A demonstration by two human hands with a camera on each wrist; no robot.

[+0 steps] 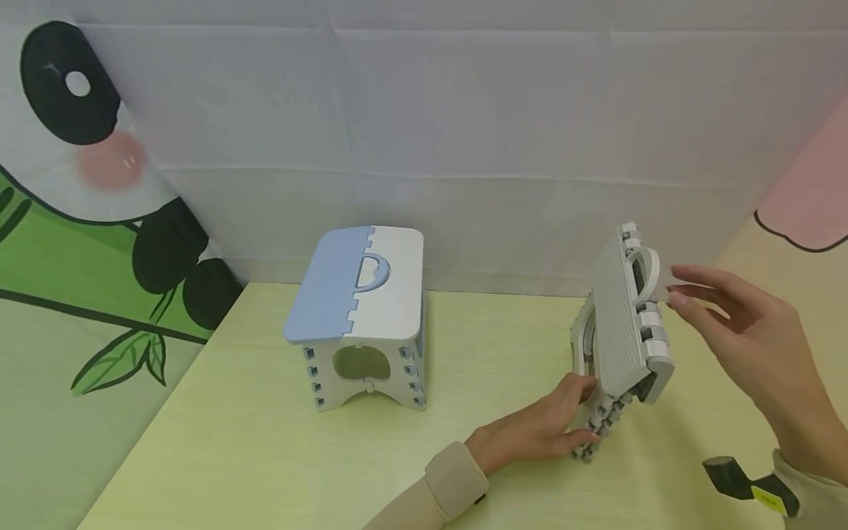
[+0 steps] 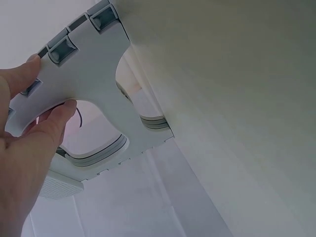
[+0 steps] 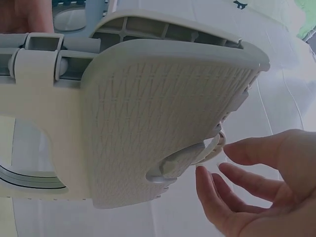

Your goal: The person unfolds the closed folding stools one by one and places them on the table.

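Observation:
A white folding step stool (image 1: pixel 616 327) stands partly folded on the right side of the table, its top halves tilted up close together. My left hand (image 1: pixel 539 427) grips the stool's side panel low down; in the left wrist view the thumb and fingers (image 2: pixel 61 118) pinch the panel between its hinged edge and its cut-out opening. A curved carry handle (image 1: pixel 649 276) juts from the upper edge of the top. Just right of that handle hovers my right hand (image 1: pixel 755 331), fingers loosely bent, thumb and fingertips apart with nothing between them.
A second folding stool (image 1: pixel 327 294), blue and white, stands unfolded left of centre on the pale yellow table (image 1: pixel 218 442). Behind the table rises a pale cloth backdrop (image 1: pixel 477 140), with a cartoon panda print (image 1: pixel 69 81) at the left.

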